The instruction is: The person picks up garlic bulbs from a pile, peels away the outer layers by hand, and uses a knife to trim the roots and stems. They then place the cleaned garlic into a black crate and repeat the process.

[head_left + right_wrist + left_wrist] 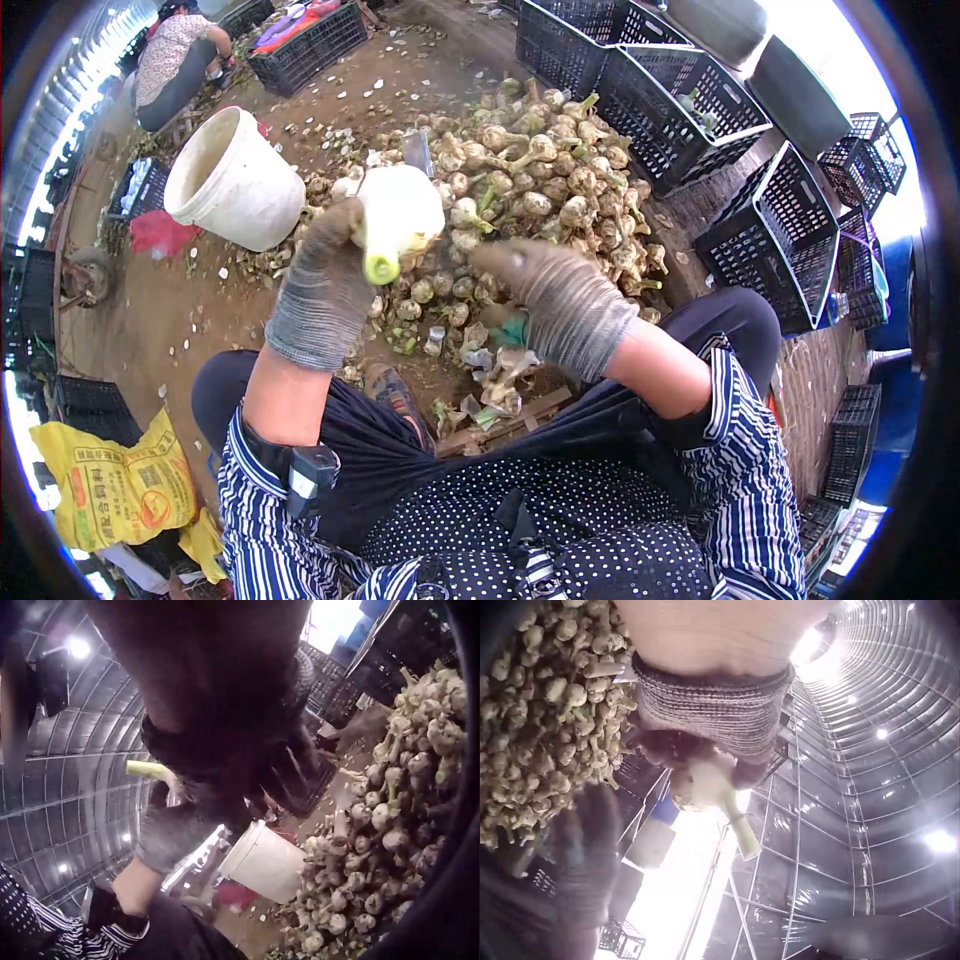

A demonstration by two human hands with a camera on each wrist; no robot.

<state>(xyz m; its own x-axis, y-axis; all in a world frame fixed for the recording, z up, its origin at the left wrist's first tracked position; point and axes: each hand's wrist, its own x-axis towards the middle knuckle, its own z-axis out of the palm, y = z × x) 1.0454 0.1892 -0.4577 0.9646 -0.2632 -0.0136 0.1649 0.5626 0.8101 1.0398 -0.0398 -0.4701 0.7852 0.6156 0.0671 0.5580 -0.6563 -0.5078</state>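
In the head view the gloved left hand [322, 290] grips a bright, overexposed bulb [402, 205], its cut green stem pointing down toward the body. The left wrist view shows this hand [712, 712] with the pale bulb [705, 784] below the glove. Facing it from the right is the gloved right hand [560, 305], blurred and apart from the bulb. A teal patch [515, 328] shows under its fingers; whether it is glove or a held thing is unclear. In the right wrist view the stem [146, 769] sticks out beside the left hand [169, 832].
A large heap of garlic-like bulbs [540, 180] lies beyond the hands. White bucket [240, 185] at left; black crates [665, 110] at the right and back. A yellow sack [115, 485] lies lower left. Another person [175, 60] crouches far left. Peelings lie between the legs.
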